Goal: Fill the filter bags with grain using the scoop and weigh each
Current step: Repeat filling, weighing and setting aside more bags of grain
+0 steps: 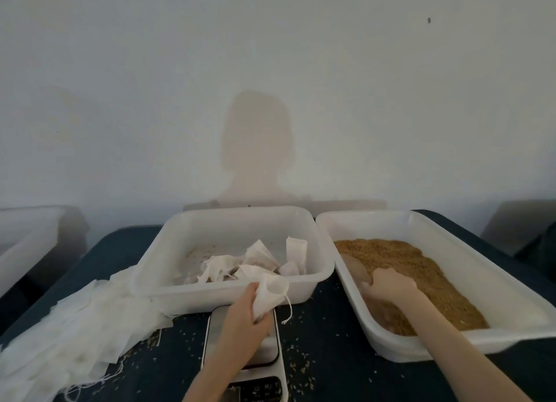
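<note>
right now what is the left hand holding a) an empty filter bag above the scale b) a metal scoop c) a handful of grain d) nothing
a: the left hand grips a limp white filter bag, mouth open, above the scale.
</note>
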`<state>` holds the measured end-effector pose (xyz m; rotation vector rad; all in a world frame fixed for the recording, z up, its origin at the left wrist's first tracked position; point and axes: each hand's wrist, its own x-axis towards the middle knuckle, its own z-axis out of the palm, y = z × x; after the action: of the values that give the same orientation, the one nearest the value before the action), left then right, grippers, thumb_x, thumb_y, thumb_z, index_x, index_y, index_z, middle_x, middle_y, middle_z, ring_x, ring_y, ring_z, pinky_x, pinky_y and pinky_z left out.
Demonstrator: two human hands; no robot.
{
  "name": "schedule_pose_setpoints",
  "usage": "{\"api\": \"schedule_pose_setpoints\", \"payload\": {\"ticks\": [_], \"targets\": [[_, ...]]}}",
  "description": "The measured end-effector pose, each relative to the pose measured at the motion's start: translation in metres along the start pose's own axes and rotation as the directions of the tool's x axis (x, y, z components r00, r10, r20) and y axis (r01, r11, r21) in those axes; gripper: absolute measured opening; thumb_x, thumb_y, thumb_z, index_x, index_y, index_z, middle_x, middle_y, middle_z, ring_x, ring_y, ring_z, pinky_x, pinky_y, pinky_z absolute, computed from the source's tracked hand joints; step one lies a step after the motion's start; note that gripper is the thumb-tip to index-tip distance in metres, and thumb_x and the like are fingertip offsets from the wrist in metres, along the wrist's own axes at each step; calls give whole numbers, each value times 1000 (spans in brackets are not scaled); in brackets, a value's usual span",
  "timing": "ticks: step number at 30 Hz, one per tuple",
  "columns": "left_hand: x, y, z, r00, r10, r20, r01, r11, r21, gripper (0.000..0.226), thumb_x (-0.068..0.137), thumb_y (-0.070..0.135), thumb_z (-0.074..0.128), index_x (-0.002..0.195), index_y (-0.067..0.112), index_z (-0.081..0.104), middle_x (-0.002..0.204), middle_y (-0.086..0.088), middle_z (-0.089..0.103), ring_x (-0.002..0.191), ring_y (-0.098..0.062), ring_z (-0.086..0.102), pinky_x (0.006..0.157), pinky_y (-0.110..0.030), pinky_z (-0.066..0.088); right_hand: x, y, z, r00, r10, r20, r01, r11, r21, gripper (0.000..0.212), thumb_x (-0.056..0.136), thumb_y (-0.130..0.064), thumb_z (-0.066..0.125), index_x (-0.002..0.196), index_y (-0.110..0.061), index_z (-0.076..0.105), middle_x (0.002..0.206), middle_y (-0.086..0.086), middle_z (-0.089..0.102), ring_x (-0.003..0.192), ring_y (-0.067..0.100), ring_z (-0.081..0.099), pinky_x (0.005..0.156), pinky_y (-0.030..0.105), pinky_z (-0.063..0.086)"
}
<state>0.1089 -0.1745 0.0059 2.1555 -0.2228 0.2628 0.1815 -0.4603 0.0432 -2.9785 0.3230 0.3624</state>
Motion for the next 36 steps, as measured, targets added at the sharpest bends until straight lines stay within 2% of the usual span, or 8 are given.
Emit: {"api": "schedule_pose_setpoints", "payload": {"ticks": [2, 4, 8, 13, 17, 26, 31, 36], "targets": [[0, 3, 3, 999, -18, 43, 19, 1000, -24, 43, 86, 10, 58, 106, 41, 36, 84, 15, 57, 73, 3, 57, 62, -8, 46, 2, 1, 2, 999, 9, -48, -9, 1000, -6, 32, 93, -44, 43, 75, -17, 48, 73, -5, 49, 76, 18, 54, 70, 30, 43], [0, 4, 5, 997, -41, 68, 43, 999, -33, 42, 86, 11, 57, 111, 39, 38, 91, 15, 57, 81, -2, 58, 67, -15, 49, 2, 4, -1, 982, 44, -183, -59, 995, -82, 21, 92, -34, 48, 101, -17, 58, 90, -2, 56, 85, 20, 59, 66, 29, 44], [0, -1, 9, 997, -51, 59, 52, 999, -14, 42, 86, 12, 58, 115, 36, 39, 92, 16, 57, 83, -3, 57, 65, -11, 48, -3, 8, -9, 925, 166, -341, -235, 957, -172, 39, 87, -14, 58, 126, -14, 56, 115, 4, 47, 100, 24, 56, 58, 32, 46], [-1, -1, 15, 997, -29, 66, 31, 999, -17, 38, 84, 12, 60, 99, 43, 45, 87, 11, 61, 78, -2, 58, 65, -14, 48, 7, 10, 2, 954, 92, -286, -88, 996, 27, 27, 89, -7, 51, 112, -13, 64, 110, 4, 58, 94, 24, 63, 74, 33, 52], [-4, 1, 19, 997, -9, 83, 10, 1000, -7, 38, 83, 12, 60, 98, 44, 47, 85, 9, 63, 78, -3, 57, 68, -20, 48, 8, 14, 4, 959, 89, -268, -49, 987, 154, 15, 88, -11, 50, 94, -14, 63, 104, 5, 63, 89, 24, 64, 75, 32, 52], [-6, 1, 13, 997, -9, 76, 9, 1000, 3, 36, 83, 14, 61, 95, 44, 46, 85, 9, 62, 78, -8, 59, 67, -20, 48, -2, 20, -1, 876, 190, -444, -110, 974, 200, 22, 96, -18, 48, 109, -19, 66, 103, 3, 53, 80, 21, 54, 66, 30, 44], [-9, 3, 7, 996, -15, 83, 13, 1000, 24, 39, 85, 16, 60, 95, 48, 41, 87, 15, 60, 80, 1, 57, 64, -8, 45, -3, 18, -1, 872, 189, -452, -87, 968, 237, 21, 95, -20, 53, 111, -21, 67, 99, 2, 60, 84, 22, 61, 65, 30, 45], [-12, 6, 3, 997, -24, 78, 23, 1000, 10, 40, 86, 14, 59, 95, 48, 40, 86, 14, 61, 77, 1, 57, 64, -11, 47, -7, 15, -4, 854, 223, -471, -124, 965, 231, 27, 90, -11, 58, 115, -19, 64, 104, 1, 53, 87, 21, 57, 63, 30, 44]]}}
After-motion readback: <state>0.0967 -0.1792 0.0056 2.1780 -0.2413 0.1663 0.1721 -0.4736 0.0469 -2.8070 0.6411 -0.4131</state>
